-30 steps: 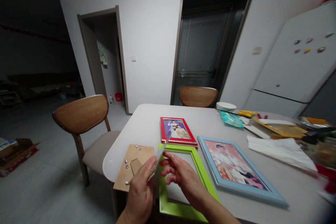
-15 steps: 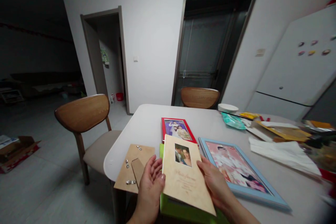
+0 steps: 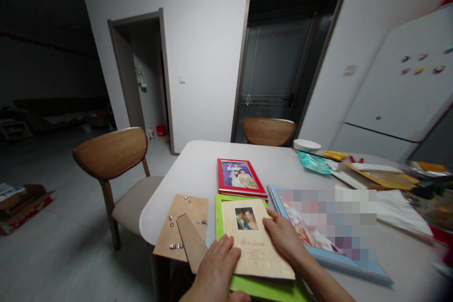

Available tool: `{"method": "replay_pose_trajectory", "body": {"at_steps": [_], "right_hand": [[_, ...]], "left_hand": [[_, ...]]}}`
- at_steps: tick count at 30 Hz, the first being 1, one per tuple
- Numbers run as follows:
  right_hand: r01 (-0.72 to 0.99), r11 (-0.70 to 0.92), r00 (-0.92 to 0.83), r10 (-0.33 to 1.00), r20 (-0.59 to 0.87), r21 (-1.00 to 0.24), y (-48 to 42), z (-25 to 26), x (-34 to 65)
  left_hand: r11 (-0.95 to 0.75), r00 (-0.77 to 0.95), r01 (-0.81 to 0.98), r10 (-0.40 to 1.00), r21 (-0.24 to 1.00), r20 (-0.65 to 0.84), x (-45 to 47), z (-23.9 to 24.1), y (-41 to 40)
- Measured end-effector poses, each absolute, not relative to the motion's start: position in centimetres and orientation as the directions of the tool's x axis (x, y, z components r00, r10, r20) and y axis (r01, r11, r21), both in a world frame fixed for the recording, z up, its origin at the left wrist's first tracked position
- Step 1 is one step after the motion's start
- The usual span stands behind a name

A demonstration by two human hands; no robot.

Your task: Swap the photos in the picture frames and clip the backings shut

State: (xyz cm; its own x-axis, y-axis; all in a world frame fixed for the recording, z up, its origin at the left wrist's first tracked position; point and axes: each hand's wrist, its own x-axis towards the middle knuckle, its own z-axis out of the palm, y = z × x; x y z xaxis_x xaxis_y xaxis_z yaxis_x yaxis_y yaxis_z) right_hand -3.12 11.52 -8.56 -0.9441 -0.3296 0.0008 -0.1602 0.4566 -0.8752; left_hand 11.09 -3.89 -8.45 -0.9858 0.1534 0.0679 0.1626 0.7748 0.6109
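Observation:
A cream printed sheet [image 3: 260, 257] with a small photo of a couple lies tilted over a lime-green picture frame [image 3: 218, 217] at the table's near edge. My right hand [image 3: 283, 236] grips the sheet's right edge. Flat on its lower left side rests my left hand [image 3: 221, 266], fingers stretched out over paper and frame. To the left is a brown backing board [image 3: 173, 226] with metal clips and a hinged stand leg [image 3: 191, 238]. Behind the green frame lies a red picture frame [image 3: 242, 193], and a larger light-blue picture frame [image 3: 354, 264] sits to the right.
A white bowl [image 3: 307, 145], a teal packet [image 3: 314, 163], a yellow padded envelope [image 3: 385, 180] and white paper [image 3: 399, 212] crowd the table's right side. Wooden chairs stand at the left [image 3: 113, 153] and at the far side [image 3: 269, 132] of the white table [image 3: 198, 165].
The cream sheet has come down from above onto the green frame. My left hand has turned from cupped at its side to palm down on it; my right hand stays at its edge.

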Motion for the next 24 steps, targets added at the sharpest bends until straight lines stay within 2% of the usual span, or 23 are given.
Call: {"method": "replay_pose_trajectory", "body": {"at_steps": [2,5,8,11,17,20,24], "right_hand": [[-0.259,0.570,-0.948,-0.304,0.092,-0.780,11.6,-8.6,-3.0],[-0.398,0.715,-0.917,-0.321,0.236,-0.575,11.6,-8.6,-2.7],[-0.470,0.785,-0.875,-0.356,0.327,-0.403,11.6,-9.2,-2.5],[-0.493,0.811,-0.853,-0.379,0.360,-0.315,11.7,-10.1,-2.5],[-0.533,0.792,-0.834,-0.432,0.344,-0.298,10.5,-9.3,-1.0],[-0.624,0.698,-0.780,-0.531,0.330,-0.352,8.6,-7.9,0.8],[-0.710,0.558,-0.693,-0.663,0.285,-0.429,5.1,-7.1,3.5]], "left_hand": [[0.790,-0.983,0.173,0.171,0.589,0.058,11.0,-8.1,-3.9],[0.789,-0.980,0.190,0.186,0.584,0.069,11.0,-7.9,-3.9],[0.793,-0.980,0.193,0.188,0.578,0.070,11.0,-8.0,-3.8],[0.791,-0.979,0.199,0.192,0.578,0.074,11.0,-8.0,-3.6],[0.778,-0.986,0.163,0.141,0.606,0.085,12.5,-7.6,-5.3],[0.827,-0.995,0.052,-0.005,0.560,0.100,13.9,-7.8,-8.3],[0.903,-0.958,-0.181,-0.252,0.389,0.139,15.0,-9.5,-12.6]]}}
